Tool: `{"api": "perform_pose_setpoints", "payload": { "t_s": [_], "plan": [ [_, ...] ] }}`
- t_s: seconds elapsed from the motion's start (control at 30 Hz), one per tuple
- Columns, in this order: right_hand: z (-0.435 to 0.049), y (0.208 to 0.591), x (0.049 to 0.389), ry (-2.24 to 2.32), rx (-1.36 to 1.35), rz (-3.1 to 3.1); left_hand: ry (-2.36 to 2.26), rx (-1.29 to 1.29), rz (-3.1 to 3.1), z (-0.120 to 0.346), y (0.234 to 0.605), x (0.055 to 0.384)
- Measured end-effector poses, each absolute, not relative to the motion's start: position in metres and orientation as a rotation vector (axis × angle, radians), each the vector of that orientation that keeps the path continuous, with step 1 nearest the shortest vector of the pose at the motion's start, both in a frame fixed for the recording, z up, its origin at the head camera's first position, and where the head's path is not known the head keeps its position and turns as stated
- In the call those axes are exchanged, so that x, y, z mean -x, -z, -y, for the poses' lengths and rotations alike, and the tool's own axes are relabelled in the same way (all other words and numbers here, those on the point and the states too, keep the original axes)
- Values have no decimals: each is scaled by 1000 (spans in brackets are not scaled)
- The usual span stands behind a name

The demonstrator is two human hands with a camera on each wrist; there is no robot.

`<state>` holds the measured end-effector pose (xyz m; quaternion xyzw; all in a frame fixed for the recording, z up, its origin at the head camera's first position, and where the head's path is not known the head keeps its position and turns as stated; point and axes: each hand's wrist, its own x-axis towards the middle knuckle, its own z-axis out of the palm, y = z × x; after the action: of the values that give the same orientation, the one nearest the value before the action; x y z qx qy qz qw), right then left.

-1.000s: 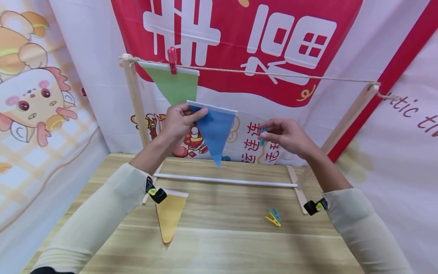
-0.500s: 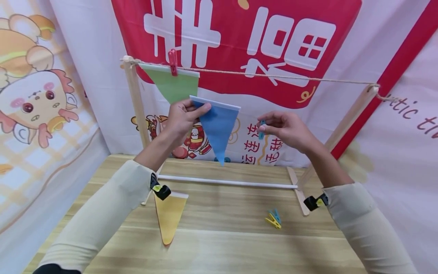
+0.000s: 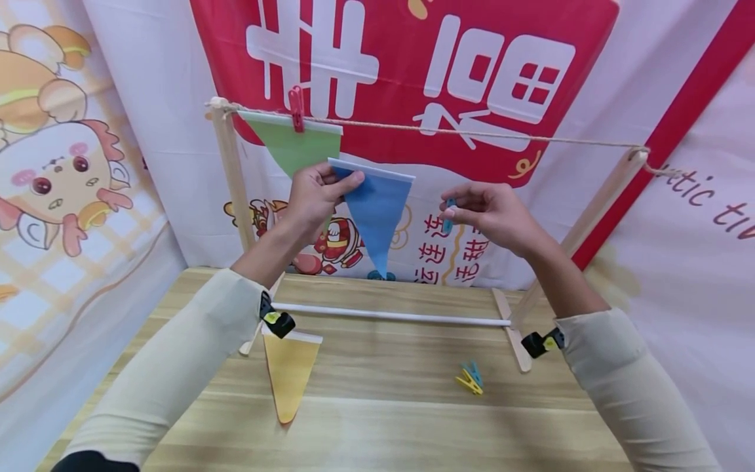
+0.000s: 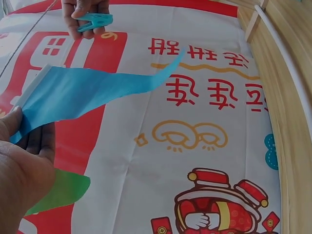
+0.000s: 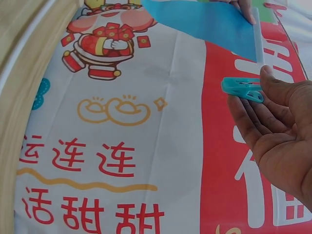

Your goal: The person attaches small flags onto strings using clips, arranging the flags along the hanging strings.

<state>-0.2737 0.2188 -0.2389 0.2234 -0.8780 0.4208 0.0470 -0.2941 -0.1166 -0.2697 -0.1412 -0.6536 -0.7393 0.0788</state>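
Between thumb and fingers, my left hand [image 3: 315,200] pinches a blue triangular pennant [image 3: 380,206] by the left end of its white top edge. The pennant hangs point down, below the string [image 3: 436,131] and apart from it. My right hand [image 3: 492,213] pinches a teal clothespin [image 5: 241,88] to the right of the pennant; in the right wrist view the clothespin lies between thumb and fingertips. A green pennant [image 3: 297,141] hangs at the string's left end under a red clothespin [image 3: 297,110], its lower part hidden behind my left hand.
Two wooden posts [image 3: 232,170] carry the string, and a white rod [image 3: 389,314] joins their feet. A yellow pennant [image 3: 291,373] lies on the wooden table [image 3: 377,432] at left. A yellow clothespin [image 3: 468,382] and a blue clothespin [image 3: 475,371] lie at right. Printed cloth [image 3: 171,98] hangs behind.
My left hand has raised the blue pennant slightly toward the string and a little to the right. My right hand has risen slightly with the teal clothespin.
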Motion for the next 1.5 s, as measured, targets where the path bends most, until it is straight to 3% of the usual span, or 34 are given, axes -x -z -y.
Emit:
{"api": "perform_pose_setpoints", "payload": {
  "t_s": [1.5],
  "plan": [
    [-199, 171, 255, -1233, -824, 2550, 2352, 458, 1739, 93, 240, 293]
  ]
}}
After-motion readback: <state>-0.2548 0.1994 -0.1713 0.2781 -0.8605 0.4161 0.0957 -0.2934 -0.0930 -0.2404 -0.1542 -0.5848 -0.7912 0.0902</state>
